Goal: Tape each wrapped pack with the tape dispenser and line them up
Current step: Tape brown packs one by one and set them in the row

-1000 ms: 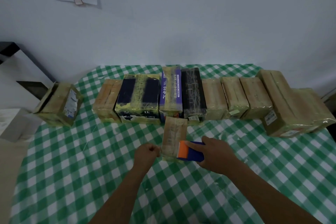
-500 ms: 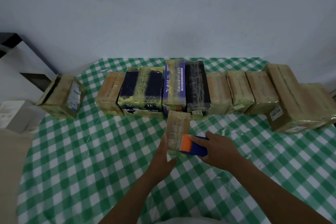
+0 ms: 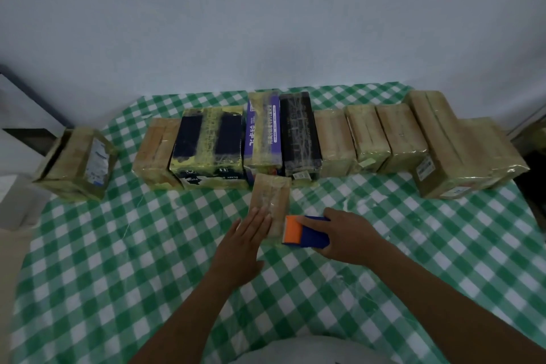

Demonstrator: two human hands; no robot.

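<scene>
Head view: my left hand (image 3: 242,245) lies flat, fingers straight, on the small pack (image 3: 273,195) in front of the row (image 3: 334,142); my right hand (image 3: 348,236) grips the tape dispenser (image 3: 304,230) against its right side. Risk, I judge: pulling tape could drag the light pack askew, since a flat palm holds weakly. I count nine packs in line, one stray pack (image 3: 76,162) far left, one dispenser

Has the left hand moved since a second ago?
Yes: the left hand went from beside the small pack onto its near end, fingers flat.
</scene>
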